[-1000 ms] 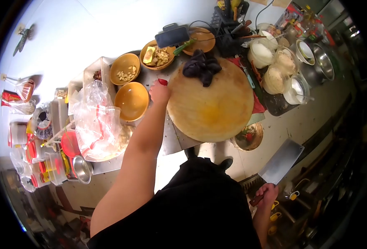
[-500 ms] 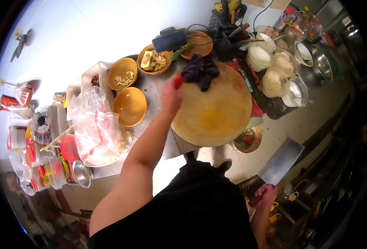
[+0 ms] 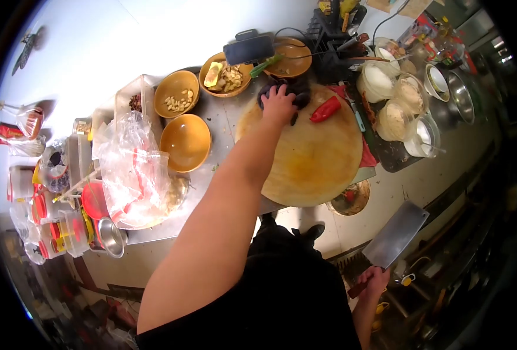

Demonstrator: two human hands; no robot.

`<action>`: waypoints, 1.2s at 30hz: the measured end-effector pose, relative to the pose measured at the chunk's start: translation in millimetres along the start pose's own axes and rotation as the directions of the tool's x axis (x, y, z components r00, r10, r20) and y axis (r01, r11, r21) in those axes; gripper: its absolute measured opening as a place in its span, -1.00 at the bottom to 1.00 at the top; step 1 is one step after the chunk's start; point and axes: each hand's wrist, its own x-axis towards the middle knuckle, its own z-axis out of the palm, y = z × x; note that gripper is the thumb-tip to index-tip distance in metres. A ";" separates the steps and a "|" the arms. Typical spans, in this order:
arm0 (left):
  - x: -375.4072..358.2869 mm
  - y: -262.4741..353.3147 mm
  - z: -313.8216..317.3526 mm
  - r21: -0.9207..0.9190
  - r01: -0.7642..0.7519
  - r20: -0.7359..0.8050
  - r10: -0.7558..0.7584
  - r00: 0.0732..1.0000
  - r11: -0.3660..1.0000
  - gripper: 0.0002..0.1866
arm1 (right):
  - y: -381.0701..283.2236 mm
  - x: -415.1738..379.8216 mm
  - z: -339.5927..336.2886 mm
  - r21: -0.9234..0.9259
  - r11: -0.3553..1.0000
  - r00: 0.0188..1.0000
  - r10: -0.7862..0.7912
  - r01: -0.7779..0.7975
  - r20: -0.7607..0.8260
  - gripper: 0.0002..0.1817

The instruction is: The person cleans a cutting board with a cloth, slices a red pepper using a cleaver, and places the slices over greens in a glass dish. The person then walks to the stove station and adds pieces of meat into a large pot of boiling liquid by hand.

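My left hand (image 3: 279, 105) reaches onto the round wooden chopping board (image 3: 305, 166), its fingers closed over a crumpled dark cloth (image 3: 300, 95) near the far edge. The palm and fingers hide part of the cloth. A red pepper (image 3: 326, 109) lies loose on the board, just right of the cloth. At lower right, away from the table, my right hand (image 3: 377, 281) is wrapped around the wooden handle of a cleaver (image 3: 397, 235). The broad blade points up and to the right.
Wooden bowls hold peeled garlic cloves (image 3: 179, 101) and pale chopped pieces (image 3: 229, 79); another bowl (image 3: 185, 143) sits nearer. A phone (image 3: 249, 50) stands behind. Seasoning tubs (image 3: 397, 119) line the right, a knife rack (image 3: 334, 44) the back. A plastic bag (image 3: 133, 169) lies left.
My left hand has let go of the red pepper on the board and moved onto the dark cloth, which sits slightly farther back. My right hand still holds the cleaver low at the right.
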 end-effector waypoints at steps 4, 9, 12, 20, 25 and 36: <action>-13.4 -53.5 -14.2 -0.005 0.040 -0.092 -0.040 0.995 0.999 -0.72 | 0.5 3.9 -3.2 -0.022 0.999 0.999 0.031 -0.031 0.027 -0.79; -64.1 -98.1 -25.6 -0.133 0.228 -0.184 -0.250 0.951 0.965 -0.71 | -7.3 7.2 8.9 -0.020 0.999 0.994 0.047 -0.046 0.094 -0.78; -91.3 -108.8 -23.7 -0.203 0.265 -0.199 -0.305 0.931 0.943 -0.70 | -10.8 15.1 13.3 -0.026 0.995 0.985 0.100 -0.097 0.142 -0.79; -178.6 -102.3 -24.0 -0.076 0.274 -0.121 -0.281 0.952 0.959 -0.73 | -20.1 29.9 19.5 -0.108 0.987 0.963 0.138 -0.115 0.233 -0.68; -265.0 -60.9 -24.6 -0.030 0.209 -0.086 -0.211 0.974 0.978 -0.78 | -13.9 49.3 -2.5 -0.137 0.988 0.948 0.105 -0.066 0.301 -0.72; -305.5 118.3 -15.7 -0.558 -0.045 0.115 0.130 0.985 0.828 -0.81 | -22.8 71.0 -35.6 -0.137 0.980 0.934 0.182 -0.146 0.307 -0.80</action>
